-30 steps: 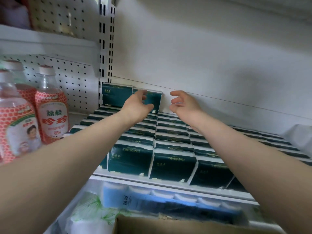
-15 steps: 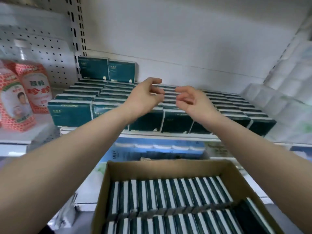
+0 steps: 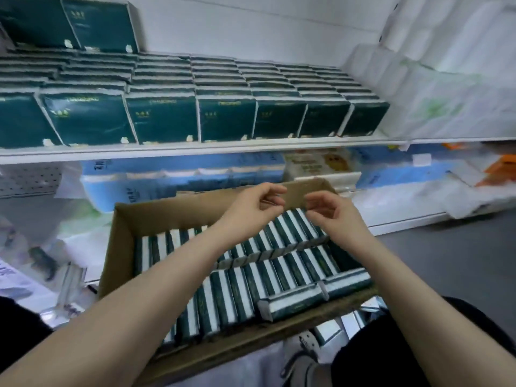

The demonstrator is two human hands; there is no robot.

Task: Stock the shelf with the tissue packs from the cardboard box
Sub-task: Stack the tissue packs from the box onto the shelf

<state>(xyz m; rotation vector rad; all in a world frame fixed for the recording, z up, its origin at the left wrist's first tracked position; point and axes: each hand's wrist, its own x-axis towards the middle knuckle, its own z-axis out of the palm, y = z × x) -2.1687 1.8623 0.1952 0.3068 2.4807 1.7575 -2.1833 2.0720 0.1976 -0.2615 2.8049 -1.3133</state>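
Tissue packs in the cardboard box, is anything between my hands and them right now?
Nothing visible. The left hand and right hand hover empty above the far row of tissue packs, and the cardboard box is open on top, with no flap or wrap over them.

Forearms [image 3: 167, 277] cover some tissue packs [image 3: 251, 289]; lower-shelf goods [image 3: 181, 174] blurred.

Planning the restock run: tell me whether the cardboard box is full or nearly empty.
Mostly full: tissue packs on edge fill the cardboard box in two long rows.
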